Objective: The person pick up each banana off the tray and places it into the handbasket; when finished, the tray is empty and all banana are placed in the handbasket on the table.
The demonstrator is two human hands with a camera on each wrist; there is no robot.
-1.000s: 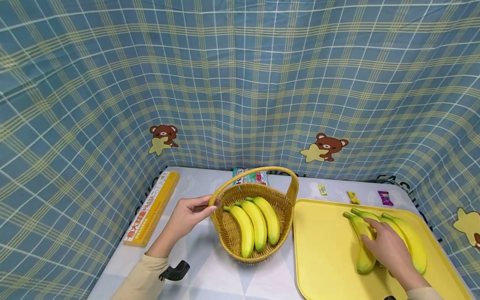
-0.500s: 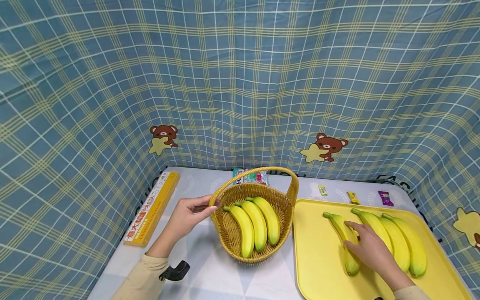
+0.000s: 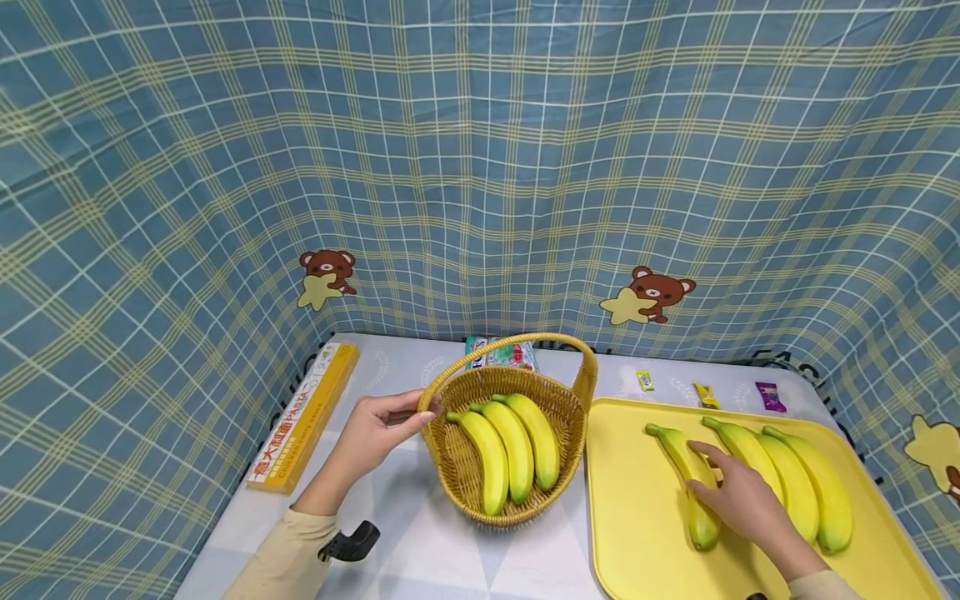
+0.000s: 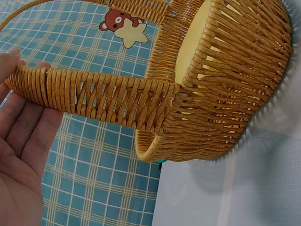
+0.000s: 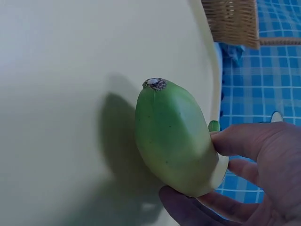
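Observation:
My left hand (image 3: 378,429) pinches the left side of the handle of a wicker basket (image 3: 450,467), thumb in front and fingers behind. Inside that basket lie three bananas (image 3: 513,442), side by side with stems toward the back. On the yellow tray (image 3: 637,533) to the right, my right hand (image 3: 742,492) grips a single banana (image 3: 678,454) between thumb and fingers. The right wrist view shows the green tip end of this banana (image 5: 174,127) and its shadow on the tray. Three more bananas (image 3: 813,475) lie together just right of that hand, partly covered by it.
A yellow pasta box (image 3: 303,417) lies at the left of the table. Behind the basket is a green packet (image 3: 502,356). Small wrapped sweets, green (image 3: 645,381), yellow (image 3: 707,396) and purple (image 3: 770,397), lie beyond the tray. A plaid curtain (image 3: 480,183) encloses the table.
My right hand has moved left on the tray with one banana, away from the other bananas there, then stayed in place over the last half second. The left hand and basket have not moved.

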